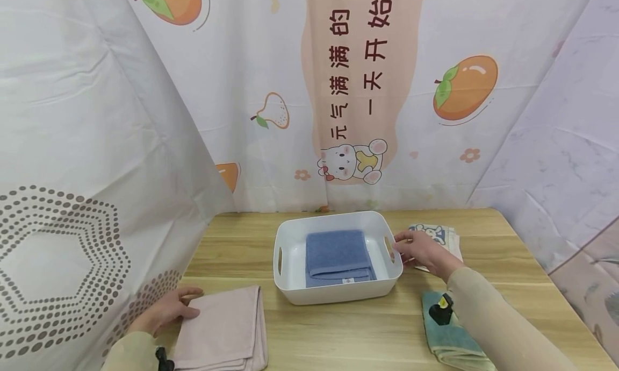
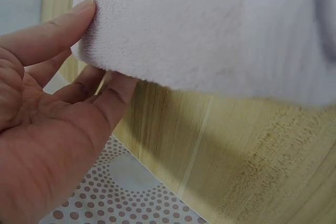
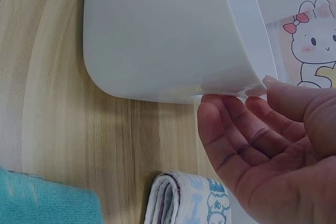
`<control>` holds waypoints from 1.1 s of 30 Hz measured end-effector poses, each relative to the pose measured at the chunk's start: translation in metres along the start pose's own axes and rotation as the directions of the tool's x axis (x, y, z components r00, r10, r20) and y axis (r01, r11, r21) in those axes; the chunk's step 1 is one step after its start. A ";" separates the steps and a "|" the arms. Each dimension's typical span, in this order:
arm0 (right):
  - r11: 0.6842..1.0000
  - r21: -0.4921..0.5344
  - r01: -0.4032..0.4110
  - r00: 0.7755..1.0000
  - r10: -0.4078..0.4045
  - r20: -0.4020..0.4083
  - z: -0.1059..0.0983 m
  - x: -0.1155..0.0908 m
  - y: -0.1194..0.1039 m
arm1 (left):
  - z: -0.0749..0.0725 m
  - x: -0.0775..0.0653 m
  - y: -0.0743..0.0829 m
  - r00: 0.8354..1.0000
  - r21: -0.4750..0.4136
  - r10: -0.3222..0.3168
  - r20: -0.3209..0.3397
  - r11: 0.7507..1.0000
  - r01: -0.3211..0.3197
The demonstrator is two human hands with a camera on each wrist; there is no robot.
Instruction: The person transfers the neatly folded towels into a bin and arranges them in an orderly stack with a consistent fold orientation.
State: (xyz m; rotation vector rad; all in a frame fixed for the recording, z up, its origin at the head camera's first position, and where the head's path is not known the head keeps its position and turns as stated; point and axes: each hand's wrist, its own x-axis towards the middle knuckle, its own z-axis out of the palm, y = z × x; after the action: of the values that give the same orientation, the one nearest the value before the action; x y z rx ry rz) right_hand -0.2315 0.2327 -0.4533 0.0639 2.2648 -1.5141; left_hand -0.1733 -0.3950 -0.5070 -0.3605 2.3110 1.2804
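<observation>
A white plastic basket (image 1: 338, 294) with handle holes stands mid-table, a folded blue towel (image 1: 336, 252) lying inside. My right hand (image 1: 423, 251) is at its right end; in the right wrist view the fingertips of that hand (image 3: 262, 145) meet the handle hole, the thumb at the rim. At the front left lies a folded pink towel (image 1: 220, 328). Its left edge is pinched by my left hand (image 1: 166, 309). In the left wrist view the thumb lies on the cloth (image 2: 173, 30), and the tips of the other fingers are hidden beneath the edge.
Behind my right hand lies a folded white towel (image 1: 452, 242) with a blue cartoon print. A folded teal towel (image 1: 435, 333) sits partly under the right forearm. Printed curtains (image 1: 271, 161) stand behind and left of the wooden table (image 1: 338, 339).
</observation>
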 end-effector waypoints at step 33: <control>1.000 -0.006 0.005 1.000 -0.005 0.000 0.000 0.000 0.000 | -0.001 -0.008 0.001 0.974 -0.066 0.174 0.144 0.984 -0.166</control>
State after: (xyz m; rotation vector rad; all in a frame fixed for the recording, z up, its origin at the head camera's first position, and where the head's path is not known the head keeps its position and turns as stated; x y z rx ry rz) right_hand -0.2309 0.2326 -0.4534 0.0567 2.2717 -1.5096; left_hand -0.1676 -0.3952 -0.5017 -0.0813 2.2227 1.4026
